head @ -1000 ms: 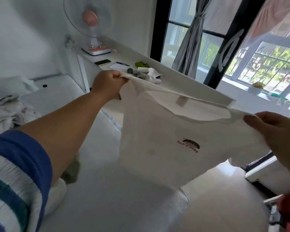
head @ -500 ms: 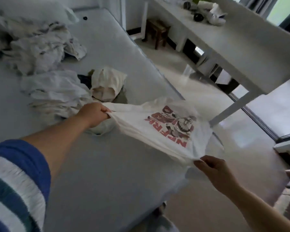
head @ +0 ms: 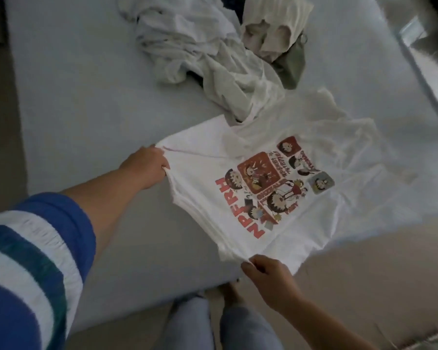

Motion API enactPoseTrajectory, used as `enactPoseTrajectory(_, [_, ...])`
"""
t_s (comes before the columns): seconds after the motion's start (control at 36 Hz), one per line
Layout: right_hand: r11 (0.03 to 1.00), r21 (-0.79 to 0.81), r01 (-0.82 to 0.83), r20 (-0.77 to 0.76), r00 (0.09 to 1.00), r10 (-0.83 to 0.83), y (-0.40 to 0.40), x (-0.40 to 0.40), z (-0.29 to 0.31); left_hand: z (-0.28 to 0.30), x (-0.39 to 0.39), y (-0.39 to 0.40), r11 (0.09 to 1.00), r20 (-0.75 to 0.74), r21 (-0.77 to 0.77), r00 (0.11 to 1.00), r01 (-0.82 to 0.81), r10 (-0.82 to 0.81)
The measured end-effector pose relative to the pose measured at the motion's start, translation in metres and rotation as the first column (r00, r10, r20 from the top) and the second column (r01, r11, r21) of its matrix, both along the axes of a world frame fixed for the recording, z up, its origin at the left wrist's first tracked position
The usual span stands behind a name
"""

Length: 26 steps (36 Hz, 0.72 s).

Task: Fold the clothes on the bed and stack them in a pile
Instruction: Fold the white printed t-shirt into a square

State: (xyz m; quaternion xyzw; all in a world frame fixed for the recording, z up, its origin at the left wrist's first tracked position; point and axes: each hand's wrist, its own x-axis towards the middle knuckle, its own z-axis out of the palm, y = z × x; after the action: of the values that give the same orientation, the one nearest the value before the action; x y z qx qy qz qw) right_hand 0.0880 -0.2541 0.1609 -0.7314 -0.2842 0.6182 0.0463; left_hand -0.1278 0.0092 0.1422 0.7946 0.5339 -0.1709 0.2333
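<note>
The white T-shirt (head: 276, 188) lies spread print-side up on the near right part of the bed (head: 91, 102), its right portion overhanging the bed's near right edge above the floor (head: 379, 279). The left hand (head: 147, 168) grips the shirt's left corner with curled fingers. The right hand (head: 266, 274) pinches the shirt's near corner, just beyond the bed's near edge. A heap of unfolded clothes (head: 200, 51) lies at the far side, touching the shirt's far edge; a cream garment (head: 271, 29) and an olive item (head: 292, 64) sit at its right. Bare mattress extends left of the shirt and heap. No containers are in view.
</note>
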Motion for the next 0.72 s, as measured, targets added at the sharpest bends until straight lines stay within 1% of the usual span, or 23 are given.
enactPoseTrajectory(0.08, [0.998, -0.020, -0.057, -0.054, 0.997, 0.056, 0.000, -0.033, -0.016, -0.012, -0.031, -0.003, 1.000, -0.037, 0.024, 0.999, -0.003, 0.004])
enactPoseTrajectory(0.19, [0.995, 0.006, -0.099, -0.042, 0.994, 0.099, 0.002, -0.072, -0.031, -0.022, -0.070, 0.000, 0.996, -0.062, 0.066, 0.996, -0.063, 0.067])
enactPoseTrajectory(0.42, [0.966, 0.139, -0.218, -0.036, 0.974, 0.225, 0.027, -0.171, -0.067, -0.041, -0.150, 0.031, 0.975, -0.069, 0.184, 0.988, -0.126, 0.140])
enactPoseTrajectory(0.5, [0.961, 0.143, -0.238, -0.021, 0.970, 0.244, 0.040, -0.218, -0.089, -0.061, -0.185, 0.045, 0.971, -0.088, 0.227, 0.991, -0.080, 0.102])
enactPoseTrajectory(0.64, [0.936, 0.107, -0.336, -0.011, 0.941, 0.339, 0.054, -0.287, -0.126, -0.105, -0.234, 0.064, 0.979, -0.197, 0.202, 0.979, -0.016, 0.056])
enactPoseTrajectory(0.72, [0.911, 0.106, -0.398, 0.011, 0.917, 0.400, 0.055, -0.312, -0.147, -0.133, -0.256, 0.071, 0.982, -0.267, 0.171, 0.963, 0.079, -0.031])
